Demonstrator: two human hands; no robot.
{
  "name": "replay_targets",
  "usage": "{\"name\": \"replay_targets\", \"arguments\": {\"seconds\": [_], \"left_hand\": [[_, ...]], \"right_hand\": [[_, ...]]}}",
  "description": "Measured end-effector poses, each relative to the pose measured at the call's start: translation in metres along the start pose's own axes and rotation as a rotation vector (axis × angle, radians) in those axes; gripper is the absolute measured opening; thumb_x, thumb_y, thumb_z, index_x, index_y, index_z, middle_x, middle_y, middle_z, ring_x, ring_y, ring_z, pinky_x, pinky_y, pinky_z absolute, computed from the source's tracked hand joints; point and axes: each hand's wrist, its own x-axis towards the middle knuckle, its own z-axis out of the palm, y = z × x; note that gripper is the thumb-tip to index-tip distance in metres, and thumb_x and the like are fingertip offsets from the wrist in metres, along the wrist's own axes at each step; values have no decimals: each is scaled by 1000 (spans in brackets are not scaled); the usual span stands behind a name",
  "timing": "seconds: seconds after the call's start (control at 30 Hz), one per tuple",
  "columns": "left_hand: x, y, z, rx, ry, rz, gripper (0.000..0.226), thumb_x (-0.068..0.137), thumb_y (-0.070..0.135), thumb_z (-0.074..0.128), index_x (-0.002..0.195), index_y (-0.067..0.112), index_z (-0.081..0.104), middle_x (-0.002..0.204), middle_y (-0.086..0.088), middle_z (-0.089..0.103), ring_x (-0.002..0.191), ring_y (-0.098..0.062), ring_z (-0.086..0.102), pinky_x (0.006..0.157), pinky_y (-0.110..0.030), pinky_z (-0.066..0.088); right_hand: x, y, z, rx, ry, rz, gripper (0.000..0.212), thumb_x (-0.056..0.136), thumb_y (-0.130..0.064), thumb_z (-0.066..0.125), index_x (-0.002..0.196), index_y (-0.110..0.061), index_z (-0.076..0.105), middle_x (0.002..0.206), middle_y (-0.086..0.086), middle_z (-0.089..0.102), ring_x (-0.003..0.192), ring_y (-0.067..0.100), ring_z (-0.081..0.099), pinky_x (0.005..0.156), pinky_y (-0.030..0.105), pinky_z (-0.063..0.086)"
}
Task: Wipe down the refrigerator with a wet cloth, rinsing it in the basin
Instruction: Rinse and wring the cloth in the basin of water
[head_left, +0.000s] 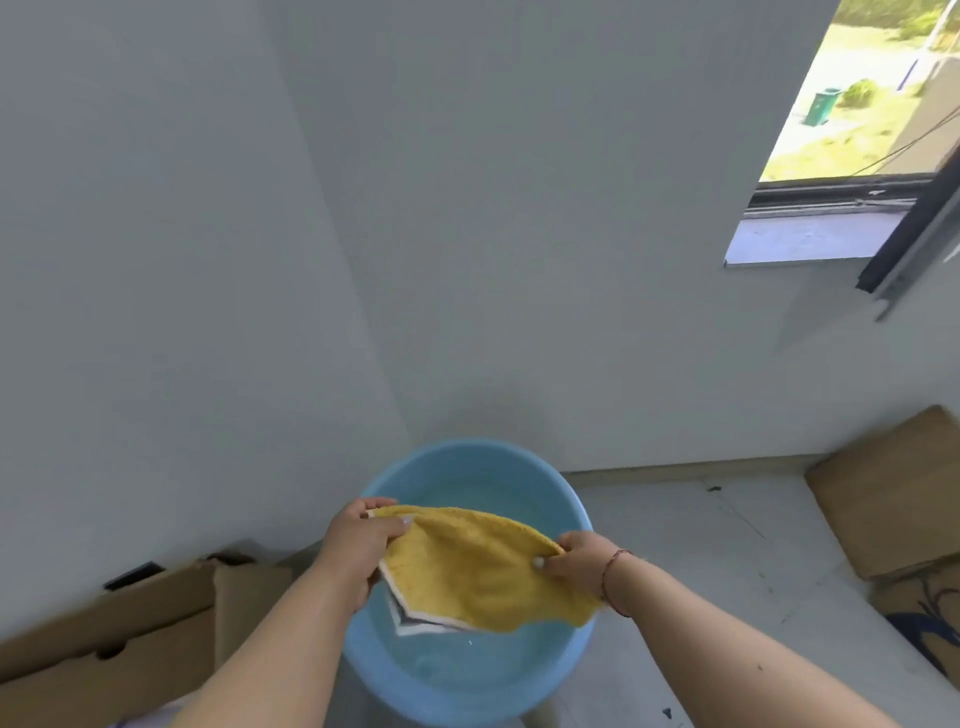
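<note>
The yellow cloth (478, 566) is held spread above the blue basin (457, 691) of water — pinched by the left hand (358, 540) and right hand (576, 561) — so a rinse seems underway, with no refrigerator in view.

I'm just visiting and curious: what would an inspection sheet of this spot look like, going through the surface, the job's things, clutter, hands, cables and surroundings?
Surface: grey floor, with dark specks.
Job's things: yellow cloth held spread over the blue basin, which holds water; the refrigerator cannot be picked out.
Clutter: cardboard boxes on the left, flattened cardboard against the right wall.
Hands: left hand grips one end of the cloth, right hand pinches the other end.
Cables: thin wires outside the window only.
Surroundings: plain pale walls, an open window at upper right, a green bin outside.
</note>
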Motion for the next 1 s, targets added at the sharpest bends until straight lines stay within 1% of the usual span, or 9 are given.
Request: {"name": "replay_targets", "arguments": {"seconds": [0.13,0.27,0.4,0.5,0.6,0.7,0.87,0.93,1.0], "left_hand": [[43,-22,-5,259,128,13,26,85,2,66,108,12,61,101,-12,65,85,-27,63,82,-41,53],[67,-48,-1,644,96,103,45,84,1,60,125,20,57,121,-5,62,108,-24,59,90,-29,46],[83,-87,10,988,-28,128,65,84,13,58,145,27,40,150,-8,33,136,-26,37,109,-28,31],[96,-116,25,1206,-188,48,72,90,32,56,152,39,19,162,-8,3,147,-34,11,118,-38,20],[110,-137,38,1373,-333,-81,75,91,54,48,151,48,2,162,-1,-17,147,-39,-9,118,-55,14],[122,-154,41,1421,-378,-151,81,87,65,43,147,53,-9,160,3,-26,146,-40,-17,115,-61,10],[140,-165,40,1265,-387,-159,88,81,69,50,149,51,-3,162,6,-15,147,-36,-13,118,-53,2],[148,-167,42,890,-389,-182,87,69,70,66,142,61,20,161,7,12,149,-28,12,120,-46,15],[150,-166,42,341,-260,-301,73,61,58,76,125,65,42,147,5,47,123,-16,56,103,-37,45]], "right_hand": [[48,-14,1,-106,15,-30,38,89,-43,60,120,-23,51,104,-2,53,94,17,52,78,26,42],[94,-15,16,-271,91,-103,38,91,-23,52,128,-22,44,120,4,52,104,22,54,83,29,45],[124,-2,44,-628,128,-244,58,89,-27,55,142,-24,31,141,5,37,130,25,35,105,37,36],[144,4,64,-834,61,-270,76,89,-33,53,151,-34,9,158,7,10,145,30,10,117,52,12],[166,10,82,-1017,-13,-300,81,92,-50,45,148,-43,-12,161,3,-10,146,33,-10,110,68,-7],[185,21,93,-1028,-30,-272,77,94,-56,40,146,-47,-17,160,0,-11,146,35,-11,108,70,-6],[199,17,98,-880,-95,-114,96,86,-17,62,147,-48,-5,158,8,1,142,39,9,111,48,30],[199,3,100,-532,-135,-7,81,87,-7,59,149,-36,16,153,13,22,139,34,27,106,36,37],[201,-8,104,-79,-124,56,53,95,-9,49,144,-22,36,139,6,47,128,26,45,97,26,41]]}}
